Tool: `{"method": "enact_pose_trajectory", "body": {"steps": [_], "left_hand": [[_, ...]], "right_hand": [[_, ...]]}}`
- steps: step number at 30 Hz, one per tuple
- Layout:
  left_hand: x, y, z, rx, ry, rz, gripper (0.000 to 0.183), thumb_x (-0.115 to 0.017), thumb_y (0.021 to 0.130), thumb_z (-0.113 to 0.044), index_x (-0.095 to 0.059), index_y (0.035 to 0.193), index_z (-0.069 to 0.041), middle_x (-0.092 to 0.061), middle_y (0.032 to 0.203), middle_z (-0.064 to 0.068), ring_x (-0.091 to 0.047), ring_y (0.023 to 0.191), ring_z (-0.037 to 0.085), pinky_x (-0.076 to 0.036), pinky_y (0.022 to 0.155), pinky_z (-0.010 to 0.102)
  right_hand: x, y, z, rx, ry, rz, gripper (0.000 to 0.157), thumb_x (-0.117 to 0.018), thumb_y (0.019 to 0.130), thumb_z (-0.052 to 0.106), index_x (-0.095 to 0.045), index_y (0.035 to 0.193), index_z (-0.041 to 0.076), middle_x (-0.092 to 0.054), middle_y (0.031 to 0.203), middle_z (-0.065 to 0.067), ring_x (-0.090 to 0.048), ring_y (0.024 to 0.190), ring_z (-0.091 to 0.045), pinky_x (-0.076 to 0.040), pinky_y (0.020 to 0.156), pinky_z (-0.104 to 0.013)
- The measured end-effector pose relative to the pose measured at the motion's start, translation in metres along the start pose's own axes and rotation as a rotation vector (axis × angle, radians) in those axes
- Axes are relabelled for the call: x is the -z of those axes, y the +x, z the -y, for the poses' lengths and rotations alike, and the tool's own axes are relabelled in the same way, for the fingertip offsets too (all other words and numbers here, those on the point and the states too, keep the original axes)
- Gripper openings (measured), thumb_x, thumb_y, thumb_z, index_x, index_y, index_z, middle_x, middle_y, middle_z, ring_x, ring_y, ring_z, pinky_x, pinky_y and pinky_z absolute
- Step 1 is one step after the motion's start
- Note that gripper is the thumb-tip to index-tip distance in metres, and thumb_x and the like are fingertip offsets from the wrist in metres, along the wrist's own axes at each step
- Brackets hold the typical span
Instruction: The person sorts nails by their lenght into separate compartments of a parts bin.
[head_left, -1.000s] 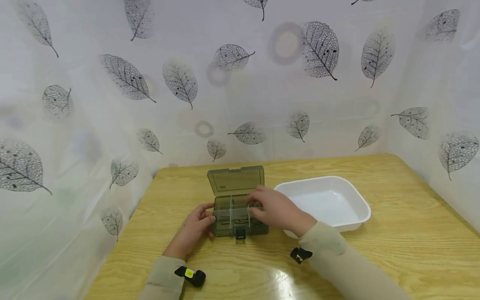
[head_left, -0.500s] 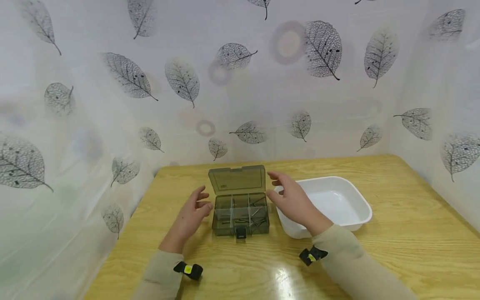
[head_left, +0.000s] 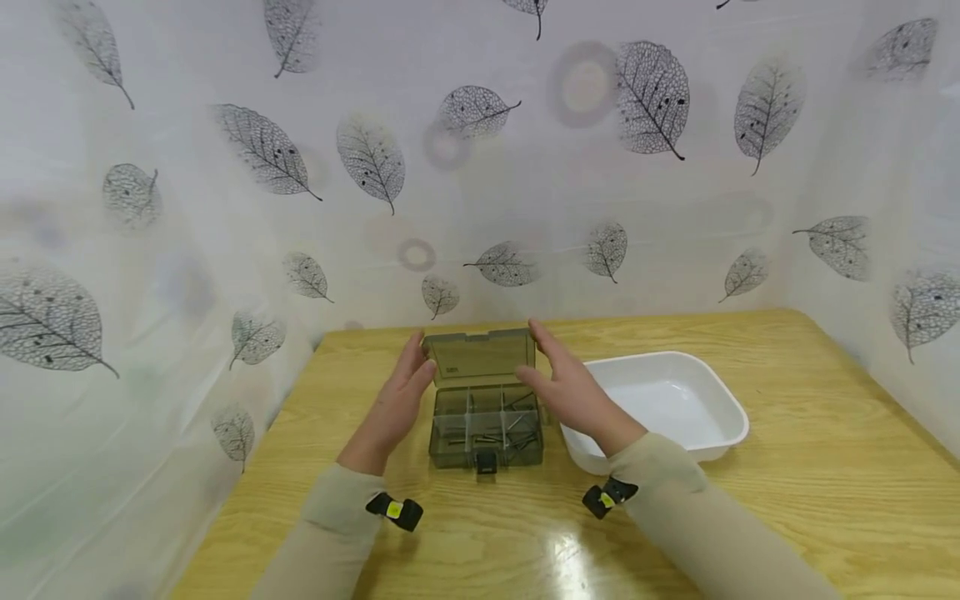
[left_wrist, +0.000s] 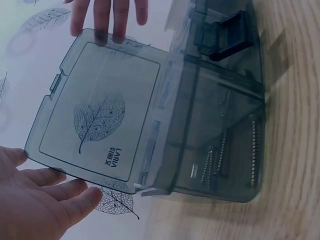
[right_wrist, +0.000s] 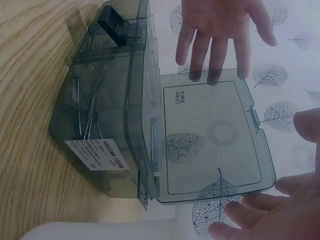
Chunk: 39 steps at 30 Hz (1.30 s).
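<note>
A smoky clear plastic compartment box [head_left: 450, 457] sits on the table with its lid [head_left: 480, 360] raised and leaning back. My left hand [head_left: 390, 406] is at the lid's left edge, fingers extended along it. On the opposite edge, my right hand [head_left: 576, 392] holds its fingers out in the same way, thumb in front. Neither hand grips anything. Screws [left_wrist: 254, 150] show through the box wall in the left wrist view. Thin metal pieces like nails [right_wrist: 91, 107] lie in the right-hand compartments. A black latch [head_left: 486, 461] hangs at the box front.
A white rectangular tray [head_left: 671, 408] stands just right of the box, partly behind my right forearm. The wooden table [head_left: 495, 542] carries both. A leaf-print curtain [head_left: 405, 267] hangs behind and along the sides. A printed label [right_wrist: 97, 154] is on the box's side.
A second ago my left hand held the box's left side and my right was inside a right compartment. Both hands have since come away and risen to the lid's side edges.
</note>
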<state>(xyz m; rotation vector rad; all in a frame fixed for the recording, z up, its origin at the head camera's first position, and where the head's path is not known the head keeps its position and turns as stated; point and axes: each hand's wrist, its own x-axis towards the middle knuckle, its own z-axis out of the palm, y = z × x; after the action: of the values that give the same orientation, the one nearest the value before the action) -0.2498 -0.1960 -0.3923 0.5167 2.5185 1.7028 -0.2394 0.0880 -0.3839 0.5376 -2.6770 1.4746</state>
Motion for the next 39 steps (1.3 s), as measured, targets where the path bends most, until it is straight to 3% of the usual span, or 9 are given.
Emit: {"method": "enact_pose_trajectory", "body": {"steps": [7,13,19,22,27,33,39], "left_hand": [[0.0,-0.007,0.008,-0.075,0.045,-0.012,0.065,-0.042,0.11,-0.038,-0.007,0.164,-0.028,-0.017,0.166,0.01,-0.021,0.15,0.033,-0.023,0.117,0.058],[0.003,-0.015,0.01,-0.107,0.139,-0.021,0.065,-0.048,0.106,-0.046,-0.018,0.162,-0.03,-0.024,0.164,0.009,-0.032,0.146,0.032,-0.031,0.114,0.056],[0.003,-0.023,0.013,-0.097,0.287,0.036,0.063,-0.052,0.104,-0.048,-0.032,0.158,-0.024,-0.035,0.159,0.003,-0.038,0.142,0.03,-0.035,0.111,0.055],[0.002,-0.027,0.014,-0.099,0.397,0.104,0.06,-0.058,0.102,-0.044,-0.04,0.155,-0.022,-0.04,0.156,0.002,-0.039,0.142,0.028,-0.036,0.111,0.056],[-0.002,-0.029,0.014,-0.183,0.596,0.207,0.061,-0.07,0.096,-0.037,-0.049,0.151,-0.018,-0.04,0.157,0.006,-0.031,0.147,0.027,-0.031,0.114,0.055],[-0.01,-0.028,0.016,-0.251,0.801,0.296,0.08,-0.076,0.09,-0.042,-0.04,0.157,-0.016,-0.03,0.163,0.009,-0.019,0.151,0.032,-0.026,0.116,0.056],[-0.022,-0.025,0.023,-0.262,0.95,0.33,0.092,-0.077,0.088,-0.045,-0.03,0.161,-0.014,-0.022,0.166,0.011,-0.013,0.152,0.036,-0.025,0.117,0.056]], "right_hand": [[-0.005,-0.001,-0.001,0.03,0.002,0.014,0.079,-0.058,0.102,0.037,-0.013,0.164,0.023,-0.019,0.166,-0.003,-0.029,0.147,-0.031,-0.027,0.115,-0.056],[-0.005,-0.009,-0.001,0.089,-0.028,0.025,0.073,-0.06,0.101,0.035,-0.025,0.162,0.017,-0.028,0.163,-0.006,-0.032,0.146,-0.03,-0.031,0.114,-0.053],[-0.009,-0.019,-0.003,0.111,-0.13,0.101,0.064,-0.065,0.099,0.032,-0.039,0.156,0.019,-0.038,0.157,-0.003,-0.041,0.14,-0.029,-0.035,0.112,-0.054],[-0.014,-0.024,-0.003,0.125,-0.211,0.169,0.06,-0.067,0.098,0.031,-0.046,0.153,0.021,-0.039,0.157,-0.005,-0.04,0.14,-0.03,-0.035,0.112,-0.054],[-0.022,-0.026,-0.003,0.206,-0.456,0.248,0.064,-0.071,0.095,0.037,-0.048,0.152,0.021,-0.039,0.158,-0.01,-0.028,0.148,-0.034,-0.027,0.115,-0.058],[-0.034,-0.027,-0.004,0.276,-0.733,0.294,0.079,-0.072,0.091,0.048,-0.04,0.157,0.021,-0.034,0.16,-0.013,-0.028,0.148,-0.035,-0.02,0.115,-0.065],[-0.048,-0.025,-0.009,0.301,-0.881,0.291,0.086,-0.072,0.09,0.051,-0.035,0.159,0.017,-0.03,0.161,-0.017,-0.027,0.148,-0.036,-0.021,0.117,-0.06]]}}
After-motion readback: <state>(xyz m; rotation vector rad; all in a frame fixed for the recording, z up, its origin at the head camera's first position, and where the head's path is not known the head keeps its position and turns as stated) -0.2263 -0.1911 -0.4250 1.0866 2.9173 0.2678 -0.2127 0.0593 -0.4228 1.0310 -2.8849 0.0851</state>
